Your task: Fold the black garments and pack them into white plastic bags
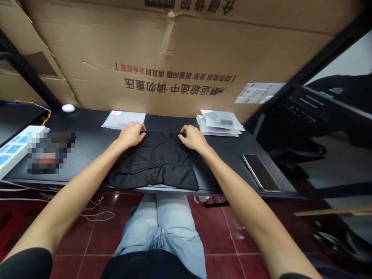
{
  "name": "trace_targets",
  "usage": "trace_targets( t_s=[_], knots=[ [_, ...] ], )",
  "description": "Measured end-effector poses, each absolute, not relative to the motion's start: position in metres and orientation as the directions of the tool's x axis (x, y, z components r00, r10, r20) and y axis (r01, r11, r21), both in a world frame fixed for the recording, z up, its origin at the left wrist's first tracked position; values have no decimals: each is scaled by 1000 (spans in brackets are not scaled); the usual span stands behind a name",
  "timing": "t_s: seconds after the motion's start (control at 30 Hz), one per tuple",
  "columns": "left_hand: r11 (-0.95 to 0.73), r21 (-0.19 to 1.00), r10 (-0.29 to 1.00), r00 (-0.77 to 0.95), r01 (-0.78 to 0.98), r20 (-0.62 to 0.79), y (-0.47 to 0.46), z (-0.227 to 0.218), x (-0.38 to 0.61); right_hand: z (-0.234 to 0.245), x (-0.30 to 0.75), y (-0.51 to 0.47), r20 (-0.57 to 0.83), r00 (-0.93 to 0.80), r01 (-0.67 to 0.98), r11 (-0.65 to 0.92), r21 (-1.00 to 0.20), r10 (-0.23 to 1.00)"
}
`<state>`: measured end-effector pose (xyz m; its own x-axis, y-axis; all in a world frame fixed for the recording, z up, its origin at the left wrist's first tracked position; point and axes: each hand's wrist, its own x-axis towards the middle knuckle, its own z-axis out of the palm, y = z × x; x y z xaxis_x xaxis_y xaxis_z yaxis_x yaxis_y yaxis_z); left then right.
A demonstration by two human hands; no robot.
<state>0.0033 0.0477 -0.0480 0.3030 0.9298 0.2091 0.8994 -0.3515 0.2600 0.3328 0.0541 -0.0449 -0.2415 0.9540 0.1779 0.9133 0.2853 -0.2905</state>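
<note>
A piece of thin black cloth point(157, 161) lies spread on the dark table, wrinkled, with seam lines across it. Its near edge reaches the table's front edge. At the cloth's far left corner, my left hand point(133, 134) pinches the fabric between thumb and fingers. My right hand point(192, 137) grips the far right corner the same way, so the far edge runs straight between both hands. Whether the cloth is a garment, I cannot tell. Just beyond my left hand is a flat white packet point(123, 119); several translucent packets point(219, 122) are stacked beyond my right hand.
A large cardboard sheet point(174, 50) stands behind the table point(87, 128). On the left are a white power strip point(17, 145), a blurred dark item point(50, 153) and a white rounded object point(68, 108). A phone point(260, 172) lies at the right. White cables point(97, 215) hang below.
</note>
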Motion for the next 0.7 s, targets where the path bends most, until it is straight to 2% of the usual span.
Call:
trace_targets(
  t_s=[0.23,0.47,0.7],
  knots=[
    [-395,305,914,338,867,222,50,-42,2,-46,339,45,231,-195,900,267,-345,953],
    [-515,414,857,440,751,269,5,-20,-14,-38,357,-2,498,-245,780,475,-409,832],
    [-613,378,789,554,693,263,-53,-32,-20,-51,373,-58,469,-452,655,639,-403,759]
  ],
)
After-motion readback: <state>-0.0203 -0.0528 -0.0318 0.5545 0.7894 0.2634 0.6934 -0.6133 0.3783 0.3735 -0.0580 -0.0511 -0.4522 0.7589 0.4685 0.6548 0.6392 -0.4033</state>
